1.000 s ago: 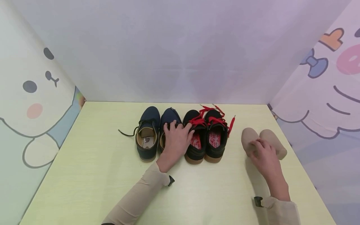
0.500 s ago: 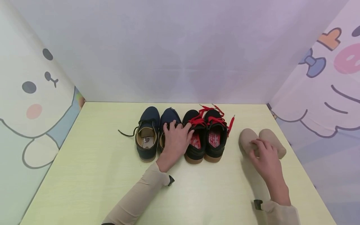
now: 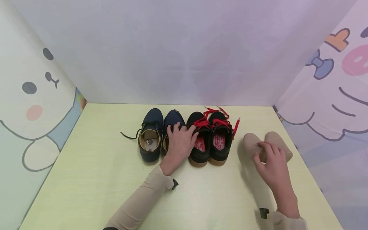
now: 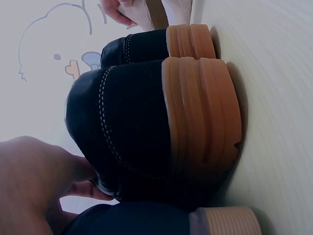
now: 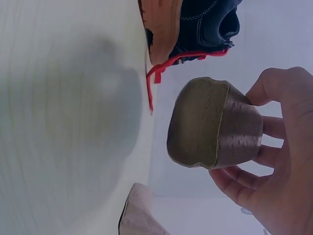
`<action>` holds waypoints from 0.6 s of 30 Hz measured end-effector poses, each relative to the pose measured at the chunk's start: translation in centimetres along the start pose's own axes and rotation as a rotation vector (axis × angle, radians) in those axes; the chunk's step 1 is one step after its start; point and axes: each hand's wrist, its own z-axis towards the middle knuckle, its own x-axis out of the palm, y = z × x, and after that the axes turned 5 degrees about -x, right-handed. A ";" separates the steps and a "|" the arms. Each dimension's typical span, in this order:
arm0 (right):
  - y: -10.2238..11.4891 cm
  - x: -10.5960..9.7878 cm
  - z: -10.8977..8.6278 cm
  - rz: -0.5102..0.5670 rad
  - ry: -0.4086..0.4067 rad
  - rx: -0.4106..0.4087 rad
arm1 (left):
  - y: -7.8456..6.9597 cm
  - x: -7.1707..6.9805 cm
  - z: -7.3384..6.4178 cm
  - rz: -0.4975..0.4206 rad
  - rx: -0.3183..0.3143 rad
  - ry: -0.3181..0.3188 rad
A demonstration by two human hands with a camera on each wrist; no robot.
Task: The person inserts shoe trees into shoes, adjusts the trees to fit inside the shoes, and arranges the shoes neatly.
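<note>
A beige shoe hangs above the table, its heel end pinched by my right hand. In the right wrist view, the thumb and fingers lie around its heel from both sides. Its matching beige shoe stands beside it on the table, partly behind my hand. My left hand rests between a navy lace-up shoe and a black sneaker with red laces, its fingers loosely spread over them. In the left wrist view, the fingertips are partly hidden by the black heel.
To the left stands the other navy shoe, one dark lace trailing onto the table. The second black sneaker touches its mate; loose red laces reach to the right. A pale cloth wall closes off the back edge.
The beige shoe in my right hand has moved slightly left and toward me, apart from its mate, with its shadow shifting too. My left hand and the laced shoes have stayed put.
</note>
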 end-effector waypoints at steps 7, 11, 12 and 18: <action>1.3 -0.4 -0.1 0.009 -0.033 -0.042 | 0.0 0.1 0.0 0.000 -0.004 0.006; 2.1 -0.9 0.1 0.014 -0.059 -0.080 | 0.0 0.1 0.1 0.003 -0.004 0.000; 2.3 -1.0 0.2 0.018 -0.066 -0.088 | 0.0 0.1 0.1 0.003 -0.003 -0.005; 3.8 -1.8 0.5 0.038 -0.089 -0.121 | 0.0 0.1 0.0 0.005 -0.004 -0.016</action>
